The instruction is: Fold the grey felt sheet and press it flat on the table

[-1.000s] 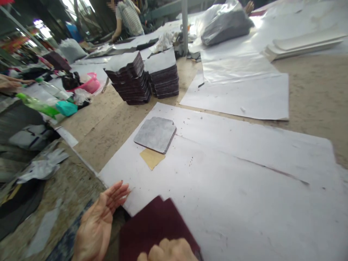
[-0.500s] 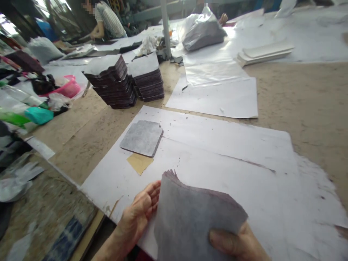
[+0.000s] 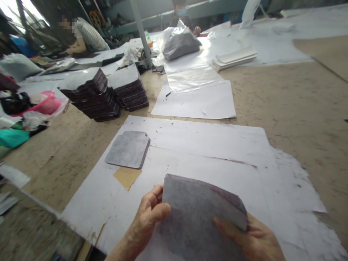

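While the broad tan worktable (image 3: 299,108) runs far across the workshop, large white paper sheets (image 3: 206,145) cover its near middle, overlapping and torn along the right edge. Two tall stacks of dark maroon square pads with grey tops (image 3: 108,90) stand at the far left, leaning a little, and a grey plastic bag (image 3: 181,43) lies beyond them beside a metal post (image 3: 141,34). At the far left another person in a striped shirt (image 3: 89,34) bends over the same table. Nearer, on the white paper, a single grey felt-faced square with rounded corners (image 3: 128,149) lies flat, its near corner overlapping a small tan paper scrap (image 3: 126,177). Closest of all, a thin bundle of grey-backed maroon sheets (image 3: 195,214) is held just above the paper at the near edge; the left hand (image 3: 148,221) pinches its left edge, thumb on top and fingers beneath, while the right hand (image 3: 252,239) supports the right side from below, thumb pressed on the grey face. The bundle bows upward between the hands. Judging from that curve, the loose layers could fan or slide apart if either thumb eases, scattering pieces over the paper. The torn, overlapping white sheets might also snag or shift under anything laid down, throwing a placed piece out of line.
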Available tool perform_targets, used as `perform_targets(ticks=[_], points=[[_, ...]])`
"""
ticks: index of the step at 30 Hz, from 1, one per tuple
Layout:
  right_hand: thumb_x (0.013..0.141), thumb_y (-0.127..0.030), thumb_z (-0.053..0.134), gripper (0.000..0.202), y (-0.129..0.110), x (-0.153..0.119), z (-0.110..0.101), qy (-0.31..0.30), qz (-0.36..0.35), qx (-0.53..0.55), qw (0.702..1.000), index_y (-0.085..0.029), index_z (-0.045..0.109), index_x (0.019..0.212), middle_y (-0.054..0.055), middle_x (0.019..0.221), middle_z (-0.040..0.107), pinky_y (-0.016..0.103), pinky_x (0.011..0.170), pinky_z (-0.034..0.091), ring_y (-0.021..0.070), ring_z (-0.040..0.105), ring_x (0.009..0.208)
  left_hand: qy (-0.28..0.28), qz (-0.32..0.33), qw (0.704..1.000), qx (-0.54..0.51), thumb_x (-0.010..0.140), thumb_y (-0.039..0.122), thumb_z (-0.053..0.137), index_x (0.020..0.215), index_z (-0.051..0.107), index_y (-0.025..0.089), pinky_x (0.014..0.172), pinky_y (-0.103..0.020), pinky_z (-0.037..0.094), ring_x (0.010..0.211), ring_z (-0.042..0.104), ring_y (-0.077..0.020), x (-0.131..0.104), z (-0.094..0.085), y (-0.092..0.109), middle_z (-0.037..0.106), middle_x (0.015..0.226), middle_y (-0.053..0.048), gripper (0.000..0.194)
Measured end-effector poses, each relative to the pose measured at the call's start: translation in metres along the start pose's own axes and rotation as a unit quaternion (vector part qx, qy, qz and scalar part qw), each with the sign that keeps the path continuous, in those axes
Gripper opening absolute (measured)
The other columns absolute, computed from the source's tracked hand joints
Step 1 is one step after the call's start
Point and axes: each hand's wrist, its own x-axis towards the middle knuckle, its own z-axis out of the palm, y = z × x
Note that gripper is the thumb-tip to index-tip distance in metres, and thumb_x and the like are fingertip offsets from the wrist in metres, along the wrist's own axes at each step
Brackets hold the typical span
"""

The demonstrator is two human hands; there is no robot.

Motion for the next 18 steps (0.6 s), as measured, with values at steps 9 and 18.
perform_targets(ticks=[9, 18], points=[[0.051, -0.041, 0.079, 0.05, -0.001, 0.02, -0.004, 0.044, -0.062, 0.002, 0.997, -0.022, 0.07, 0.097, 0.002, 0.08, 0.07, 0.027, 0.066, 0.055, 0.0271, 0.065, 0.083, 0.049, 0.047, 0.978, 0.196, 0.075, 0.031, 0.066, 0.098, 0.061, 0.02, 0.067, -0.025, 0.046, 0.077, 0.058, -0.0174, 0.032, 0.009, -0.01, 0.065, 0.084, -0.002, 0.026], [0.064, -0.045, 0.073, 0.062, -0.013, 0.034, -0.009, -0.013, -0.035, 0.071, 0.997, -0.015, 0.059, 0.117, 0.008, 0.081, 0.069, 0.033, 0.062, 0.054, 0.0246, 0.065, 0.07, -0.03, 0.099, 0.968, 0.228, 0.069, 0.022, 0.069, 0.087, 0.061, 0.019, 0.059, -0.021, 0.042, 0.066, 0.054, -0.0127, 0.071, 0.004, 0.001, 0.061, 0.073, 0.001, 0.02]])
